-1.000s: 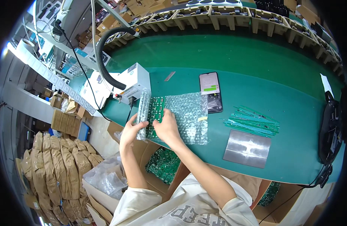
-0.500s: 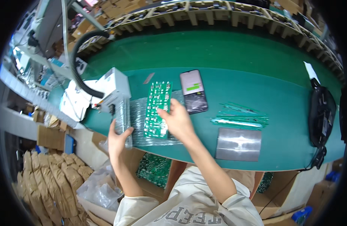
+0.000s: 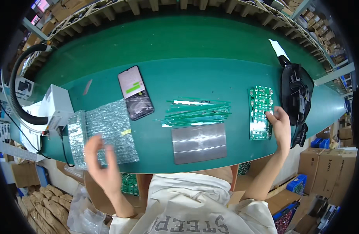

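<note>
My right hand (image 3: 280, 129) grips the right edge of a green circuit board (image 3: 261, 111) dotted with small parts, its thumb over the board's face. The board is upright lengthwise at the right of the table, beside a black bag (image 3: 298, 93); whether it touches the tabletop is hard to tell. At the left my left hand (image 3: 102, 167), smeared by motion, holds nothing, with thumb and fingers apart. It hovers over the near part of a sheet of clear bubble wrap (image 3: 109, 119), hiding some of it.
A phone-like device (image 3: 136, 92) lies beyond the bubble wrap. Thin green strips (image 3: 197, 112) are piled mid-table, with a grey rectangular plate (image 3: 199, 143) in front. A white box-shaped machine (image 3: 58, 105) with a black hose (image 3: 15, 93) stands at the left. Cartons (image 3: 321, 171) sit at the lower right.
The view has turned right. My right hand has carried the circuit board from over the bubble wrap to the right, beside the black bag. My left hand has come off the wrap's left edge.
</note>
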Available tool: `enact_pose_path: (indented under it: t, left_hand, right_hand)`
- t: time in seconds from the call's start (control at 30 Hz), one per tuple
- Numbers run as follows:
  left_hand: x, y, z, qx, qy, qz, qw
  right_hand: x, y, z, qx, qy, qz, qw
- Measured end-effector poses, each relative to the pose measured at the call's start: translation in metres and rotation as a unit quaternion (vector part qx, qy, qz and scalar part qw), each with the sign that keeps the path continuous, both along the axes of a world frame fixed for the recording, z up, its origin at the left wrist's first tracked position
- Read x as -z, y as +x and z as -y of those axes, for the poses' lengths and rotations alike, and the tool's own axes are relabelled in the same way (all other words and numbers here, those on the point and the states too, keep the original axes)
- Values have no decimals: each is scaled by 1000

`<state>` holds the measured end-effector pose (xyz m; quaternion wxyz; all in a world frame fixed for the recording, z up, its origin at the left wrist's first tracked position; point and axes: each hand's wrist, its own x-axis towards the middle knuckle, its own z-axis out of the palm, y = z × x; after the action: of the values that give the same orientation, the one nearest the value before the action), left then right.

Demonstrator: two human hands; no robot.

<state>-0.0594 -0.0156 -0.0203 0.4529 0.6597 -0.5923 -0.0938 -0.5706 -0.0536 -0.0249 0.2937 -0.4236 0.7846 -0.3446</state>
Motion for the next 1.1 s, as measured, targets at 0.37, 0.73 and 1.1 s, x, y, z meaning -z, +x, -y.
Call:
enact_pose_path:
  t: [0.37,0.73,1.1]
  left_hand:
    - [0,-99,25,274,49,-159,947]
    - [6,-116,35,264,41,-84,960]
    - [8,-101,17,328,20,-59,943]
  right_hand:
    - [-48,135,-6,-337,-181,-174,908]
    - [-34,155,-5,-435,-197,-201,856]
    - [-23,150,-25,-458,-256,-246,815]
